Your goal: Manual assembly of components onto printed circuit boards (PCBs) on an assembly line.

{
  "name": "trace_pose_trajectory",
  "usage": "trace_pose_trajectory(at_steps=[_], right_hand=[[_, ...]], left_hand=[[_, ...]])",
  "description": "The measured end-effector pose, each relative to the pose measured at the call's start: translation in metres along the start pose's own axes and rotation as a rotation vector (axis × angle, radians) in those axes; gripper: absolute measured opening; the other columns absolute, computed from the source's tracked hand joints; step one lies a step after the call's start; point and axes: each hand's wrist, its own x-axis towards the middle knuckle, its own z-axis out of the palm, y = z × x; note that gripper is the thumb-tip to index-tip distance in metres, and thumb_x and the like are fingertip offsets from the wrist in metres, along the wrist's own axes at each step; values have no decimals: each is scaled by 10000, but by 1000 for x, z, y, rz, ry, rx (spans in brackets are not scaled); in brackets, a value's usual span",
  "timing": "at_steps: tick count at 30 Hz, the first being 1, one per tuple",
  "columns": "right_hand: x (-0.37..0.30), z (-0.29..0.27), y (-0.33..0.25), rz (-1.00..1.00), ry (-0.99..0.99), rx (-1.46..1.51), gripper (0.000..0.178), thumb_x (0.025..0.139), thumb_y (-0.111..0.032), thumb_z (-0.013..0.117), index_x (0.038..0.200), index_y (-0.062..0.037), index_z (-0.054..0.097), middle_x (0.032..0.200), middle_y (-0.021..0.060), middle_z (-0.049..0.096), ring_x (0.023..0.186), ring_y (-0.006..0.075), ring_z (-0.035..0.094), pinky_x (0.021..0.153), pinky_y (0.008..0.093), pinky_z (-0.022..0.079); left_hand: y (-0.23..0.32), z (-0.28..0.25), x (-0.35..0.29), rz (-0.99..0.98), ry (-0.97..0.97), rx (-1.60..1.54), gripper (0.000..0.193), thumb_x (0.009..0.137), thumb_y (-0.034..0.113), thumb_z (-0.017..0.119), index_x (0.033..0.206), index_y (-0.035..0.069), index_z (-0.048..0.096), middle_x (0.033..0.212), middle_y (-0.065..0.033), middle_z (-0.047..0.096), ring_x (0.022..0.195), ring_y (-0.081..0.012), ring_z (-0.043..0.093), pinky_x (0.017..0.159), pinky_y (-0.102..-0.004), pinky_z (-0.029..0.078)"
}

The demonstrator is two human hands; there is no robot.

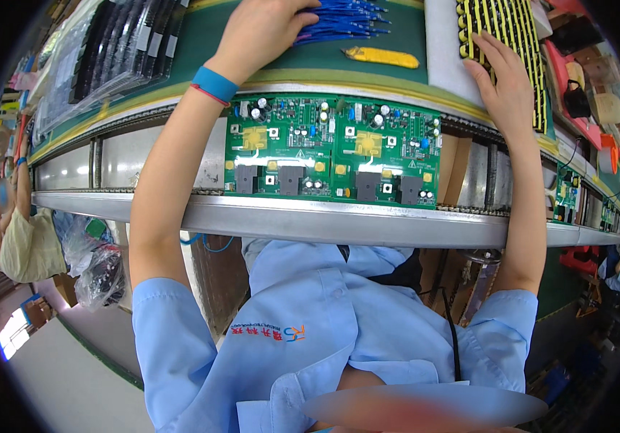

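My left hand (266, 32), with a blue band round its wrist, is at the top, its thumb and fingers closing on the left end of a pile of blue wires (346, 25). Some of its fingers are cut off by the upper edge. At the upper right my right hand (503, 83) rests over rows of small yellow-and-black parts (512, 29), thumb and fingers apart. Below and between the hands, two joined green circuit boards (278, 151) lie side by side on the conveyor rails, fitted with dark relays, capacitors and yellow-covered pads.
A yellow utility knife (382, 58) lies on the green mat right of the wires. Stacked black-and-clear trays (126, 50) stand at the upper left. A metal rail (353, 220) runs along the near edge. Another person (32, 245) is at the far left.
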Motion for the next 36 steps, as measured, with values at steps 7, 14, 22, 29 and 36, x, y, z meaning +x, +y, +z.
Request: trace_pose_trajectory(at_steps=[7, 14, 22, 29, 36], right_hand=[[-4, -7, -15, 29, -65, -122, 360, 888, -198, 675, 1239, -119, 648, 1160, 53, 645, 1035, 242, 618, 852, 346, 510], [1, -12, -16, 54, -118, -47, 369, 864, -161, 690, 1228, -122, 652, 1010, 60, 621, 917, 239, 609, 794, 353, 498], [-5, -8, -19, 74, -2, -47, 365, 869, -168, 688, 1232, -152, 649, 1065, 69, 628, 968, 257, 611, 819, 355, 500], [13, -33, -42, 192, -127, 73, 300, 759, -30, 712, 1050, 15, 660, 963, 127, 582, 899, 283, 601, 784, 357, 483], [14, -32, -37, 157, -110, 57, 290, 759, -27, 708, 1032, -15, 610, 950, 135, 572, 905, 303, 592, 787, 368, 478]], left_hand=[[8, -15, 1, -148, 13, -44, 125, 817, 124, 696, 872, 11, 690, 808, -152, 650, 747, -325, 636, 680, -382, 507], [0, -17, 0, -210, 189, -155, 108, 792, -13, 704, 892, -40, 672, 841, -131, 655, 733, -257, 640, 644, -310, 496], [7, -20, 5, -151, 314, -228, 191, 859, -87, 598, 1037, -42, 652, 900, -93, 642, 780, -171, 612, 689, -266, 481], [18, -22, 2, -233, 205, -219, 215, 906, -84, 537, 1105, -26, 592, 867, -62, 576, 745, -120, 535, 670, -251, 450], [-7, -19, -24, -125, 220, -299, 149, 933, 136, 672, 1033, 28, 688, 890, -12, 667, 775, -70, 581, 681, -213, 461]])
